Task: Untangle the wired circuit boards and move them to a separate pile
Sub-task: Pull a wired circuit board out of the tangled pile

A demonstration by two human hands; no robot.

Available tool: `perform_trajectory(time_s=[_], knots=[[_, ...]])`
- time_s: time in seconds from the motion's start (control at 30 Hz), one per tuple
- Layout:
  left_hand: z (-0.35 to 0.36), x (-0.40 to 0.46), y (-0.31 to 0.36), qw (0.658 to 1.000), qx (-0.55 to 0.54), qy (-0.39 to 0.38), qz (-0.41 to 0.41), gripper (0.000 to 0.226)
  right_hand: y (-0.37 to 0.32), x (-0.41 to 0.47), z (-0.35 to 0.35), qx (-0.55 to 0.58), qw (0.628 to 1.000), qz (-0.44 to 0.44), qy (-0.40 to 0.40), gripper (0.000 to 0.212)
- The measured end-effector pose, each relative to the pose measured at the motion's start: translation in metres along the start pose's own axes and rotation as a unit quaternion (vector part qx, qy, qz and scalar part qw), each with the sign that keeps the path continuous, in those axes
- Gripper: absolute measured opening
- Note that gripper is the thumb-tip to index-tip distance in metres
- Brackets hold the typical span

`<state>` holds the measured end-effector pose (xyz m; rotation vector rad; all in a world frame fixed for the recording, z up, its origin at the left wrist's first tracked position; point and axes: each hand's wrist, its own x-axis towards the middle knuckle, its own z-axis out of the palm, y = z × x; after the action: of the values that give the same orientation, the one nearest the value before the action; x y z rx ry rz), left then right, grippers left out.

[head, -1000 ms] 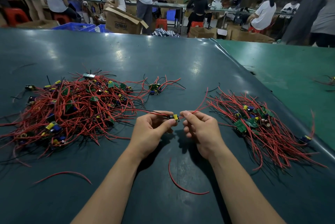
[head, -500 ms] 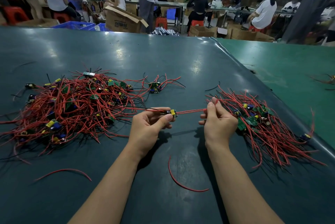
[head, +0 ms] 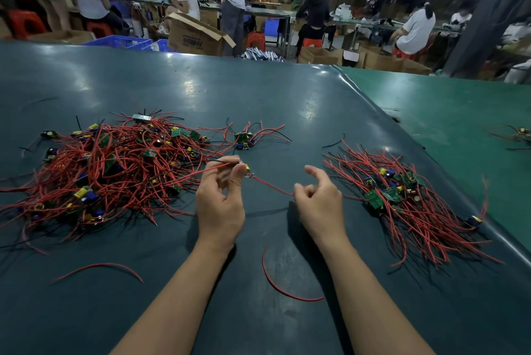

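Note:
A big tangled pile of wired circuit boards (head: 115, 170), red wires with green boards, lies on the left of the dark table (head: 258, 96). A smaller pile of boards (head: 402, 199) lies on the right. My left hand (head: 221, 202) pinches a small circuit board (head: 246, 168) between thumb and fingers, just right of the tangled pile, with wires still running back into it. One red wire (head: 273, 187) sags from this board to my right hand (head: 319, 202), whose lower fingers curl around its end while the thumb and index finger are lifted.
A single wired board (head: 242, 139) lies apart beyond my left hand. Two loose red wires (head: 287, 288) (head: 97, 268) lie near my forearms. A lighter green table (head: 459, 113) adjoins on the right, carrying another board (head: 523, 135). People work at benches behind.
My right hand slid right along the red wire, then came back left and lower, so the wire now sags. My left hand rose slightly with the board.

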<state>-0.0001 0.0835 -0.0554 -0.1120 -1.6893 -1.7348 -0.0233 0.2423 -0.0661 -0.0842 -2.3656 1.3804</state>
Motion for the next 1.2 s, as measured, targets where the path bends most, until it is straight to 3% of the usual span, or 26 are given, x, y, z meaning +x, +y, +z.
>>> perform_trajectory(time_s=[0.1, 0.17, 0.27, 0.37, 0.43, 0.67, 0.77, 0.87, 1.03, 1.2], knots=[[0.000, 0.001, 0.002, 0.998, -0.067, 0.013, 0.005, 0.010, -0.007, -0.006, 0.001, -0.033, 0.997, -0.046, -0.043, 0.031], [-0.002, -0.002, 0.003, 0.999, -0.019, 0.011, 0.035, 0.015, -0.013, -0.009, 0.000, 0.092, 0.995, -0.029, -0.037, 0.012], [-0.006, -0.005, 0.003, 0.985, 0.106, -0.036, 0.135, 0.030, -0.024, -0.016, -0.007, 0.324, 0.937, 0.040, -0.121, 0.015], [-0.004, -0.008, 0.005, 0.974, 0.170, -0.085, 0.125, 0.043, -0.029, -0.022, -0.010, 0.385, 0.886, 0.060, -0.254, 0.023], [-0.004, -0.008, 0.008, 0.971, 0.169, -0.111, 0.129, 0.033, -0.029, -0.023, -0.009, 0.393, 0.876, 0.055, -0.274, 0.024], [-0.005, -0.011, 0.011, 0.955, 0.173, -0.207, 0.121, 0.033, -0.029, -0.020, -0.004, 0.416, 0.883, 0.067, -0.205, 0.019], [-0.005, -0.012, 0.008, 0.967, 0.150, -0.186, 0.089, 0.028, -0.030, -0.018, -0.002, 0.416, 0.888, 0.123, -0.152, 0.012], [-0.007, -0.009, 0.005, 0.963, 0.169, -0.169, 0.121, 0.030, -0.027, -0.015, -0.004, 0.406, 0.892, 0.158, -0.121, 0.014], [-0.011, -0.012, 0.004, 0.895, 0.310, -0.172, 0.270, 0.033, -0.030, -0.016, -0.002, 0.423, 0.883, 0.158, -0.131, 0.021], [-0.011, -0.013, 0.003, 0.860, 0.382, -0.182, 0.285, 0.034, -0.028, -0.016, 0.000, 0.382, 0.906, 0.154, -0.099, 0.011]])
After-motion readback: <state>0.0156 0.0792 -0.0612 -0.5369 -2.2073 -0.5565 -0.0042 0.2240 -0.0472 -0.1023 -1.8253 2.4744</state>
